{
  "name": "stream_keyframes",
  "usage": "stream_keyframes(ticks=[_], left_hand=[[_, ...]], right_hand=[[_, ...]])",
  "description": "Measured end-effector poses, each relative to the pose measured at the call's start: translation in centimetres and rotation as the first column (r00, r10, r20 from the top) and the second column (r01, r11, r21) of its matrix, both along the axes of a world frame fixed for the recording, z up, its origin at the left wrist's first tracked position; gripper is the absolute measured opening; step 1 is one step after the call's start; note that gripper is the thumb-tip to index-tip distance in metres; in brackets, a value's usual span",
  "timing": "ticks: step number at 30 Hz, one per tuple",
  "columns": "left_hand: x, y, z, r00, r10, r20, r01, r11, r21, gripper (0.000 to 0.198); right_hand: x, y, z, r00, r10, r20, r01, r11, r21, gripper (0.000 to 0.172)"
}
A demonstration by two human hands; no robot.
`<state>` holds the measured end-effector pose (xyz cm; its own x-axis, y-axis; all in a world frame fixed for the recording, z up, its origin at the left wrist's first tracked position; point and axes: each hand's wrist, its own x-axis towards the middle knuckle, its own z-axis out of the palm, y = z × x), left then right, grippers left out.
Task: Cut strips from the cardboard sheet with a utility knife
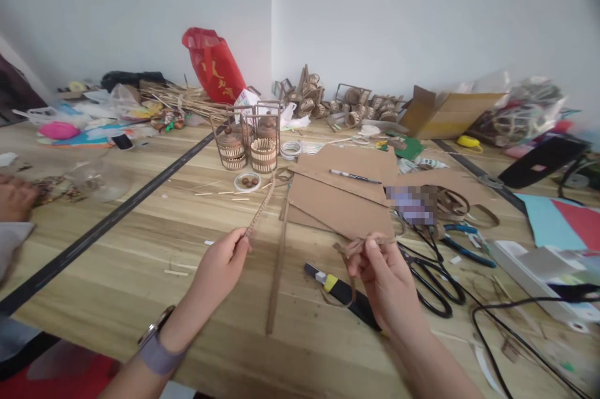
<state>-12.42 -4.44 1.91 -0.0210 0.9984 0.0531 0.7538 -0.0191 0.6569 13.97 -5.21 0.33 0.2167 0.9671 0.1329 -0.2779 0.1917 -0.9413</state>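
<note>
My left hand (224,267) is closed around the lower end of a narrow strip with pale cross marks (260,211), which rises toward the small baskets. Between thumb and fingers, my right hand (382,267) pinches a thin brown strip (344,261) that hangs in a loop. Below that hand lies a black and yellow utility knife (344,292), partly hidden by it. Black-handled scissors (434,286) rest just to its right. Ahead stand small slatted baskets (264,155) with brown frames, beside a white ring (247,182) holding several brown beads. A long brown strip (276,274) lies between my hands.
Cardboard sheets (337,199) with a pen (355,176) on top lie ahead. Blue-handled pliers (469,246), a white box (539,280) and black cables crowd the right. More baskets (356,105) and a red bag (214,67) line the wall. Another person's hand (16,197) is at far left.
</note>
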Motion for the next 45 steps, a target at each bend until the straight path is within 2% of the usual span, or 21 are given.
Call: stream_keyframes(ticks=[3,7,9,12,14,17,21,24,25,26,28,30,31,33,36,38,40,42,45], left_hand=[[-1.2,-0.3,-1.7,0.984,0.005,-0.179,0.005,0.999,0.052,0.035],[-1.2,-0.8,-2.9,0.887,0.147,-0.438,-0.020,0.959,0.282,0.035],[0.0,-1.1,-2.8,0.886,0.072,-0.458,0.044,0.970,0.238,0.033],[2.6,-1.3,-2.1,0.912,-0.166,-0.374,0.168,0.985,-0.028,0.025],[4.2,-1.0,-1.6,0.916,-0.209,-0.344,0.167,0.975,-0.149,0.020],[5.6,0.1,-1.2,0.929,-0.198,-0.313,0.141,0.970,-0.197,0.010],[4.6,1.6,-0.6,0.962,-0.205,-0.181,0.160,0.959,-0.236,0.016],[2.4,2.3,0.1,0.973,-0.221,0.064,0.230,0.916,-0.328,0.021],[1.7,2.5,0.3,0.930,-0.112,0.349,0.246,0.896,-0.369,0.023],[1.0,2.6,0.4,0.821,-0.002,0.570,0.291,0.861,-0.416,0.024],[0.3,2.8,0.6,0.508,0.184,0.841,0.410,0.807,-0.425,0.022],[0.4,2.7,0.6,0.240,0.304,0.922,0.481,0.787,-0.385,0.017],[0.7,2.5,0.7,0.148,0.343,0.928,0.499,0.784,-0.369,0.016],[1.6,2.2,0.8,0.039,0.399,0.916,0.508,0.782,-0.362,0.016],[3.2,1.7,1.6,-0.035,0.435,0.900,0.442,0.814,-0.376,0.021],[4.0,1.6,2.1,-0.046,0.414,0.909,0.330,0.865,-0.377,0.021],[4.5,1.7,2.2,-0.009,0.373,0.928,0.221,0.905,-0.362,0.018],[4.9,1.8,1.9,0.090,0.311,0.946,0.141,0.936,-0.321,0.027],[5.5,1.7,1.1,0.294,0.187,0.937,0.088,0.971,-0.221,0.052]], right_hand=[[-0.2,0.0,-0.2,0.998,0.027,0.057,-0.029,0.999,0.030,0.034],[-0.3,0.0,-0.2,0.991,0.023,0.128,-0.031,0.998,0.063,0.034],[-0.3,-0.1,-0.2,0.988,0.018,0.155,-0.029,0.997,0.071,0.034],[-0.2,-0.1,-0.1,0.981,0.009,0.195,-0.025,0.997,0.079,0.033],[-0.1,0.0,-0.1,0.975,0.002,0.223,-0.023,0.995,0.094,0.031],[0.0,0.1,-0.1,0.960,-0.023,0.280,-0.016,0.991,0.134,0.027],[0.5,0.1,-0.2,0.910,-0.115,0.397,0.016,0.970,0.244,0.018],[1.3,0.0,-0.3,0.827,-0.243,0.507,0.046,0.928,0.370,0.011],[1.6,0.0,-0.2,0.788,-0.287,0.544,0.047,0.910,0.413,0.008],[2.0,0.1,-0.1,0.747,-0.328,0.579,0.041,0.891,0.452,0.005],[2.8,0.4,0.3,0.658,-0.394,0.642,0.016,0.860,0.511,0.006],[3.8,0.8,0.8,0.566,-0.445,0.694,-0.009,0.839,0.545,0.009],[4.2,1.0,1.1,0.519,-0.467,0.716,-0.018,0.831,0.556,0.010],[5.3,1.3,1.7,0.424,-0.503,0.753,-0.040,0.820,0.570,0.012],[7.2,1.6,2.2,0.287,-0.531,0.798,-0.090,0.814,0.574,0.012],[8.7,1.8,2.4,0.196,-0.537,0.821,-0.110,0.820,0.562,0.010],[10.5,2.3,2.5,0.104,-0.535,0.838,-0.100,0.833,0.544,0.009],[12.7,3.2,2.6,0.016,-0.524,0.852,-0.061,0.850,0.524,0.010],[16.4,5.0,3.0,-0.104,-0.476,0.873,0.038,0.875,0.482,0.013]])
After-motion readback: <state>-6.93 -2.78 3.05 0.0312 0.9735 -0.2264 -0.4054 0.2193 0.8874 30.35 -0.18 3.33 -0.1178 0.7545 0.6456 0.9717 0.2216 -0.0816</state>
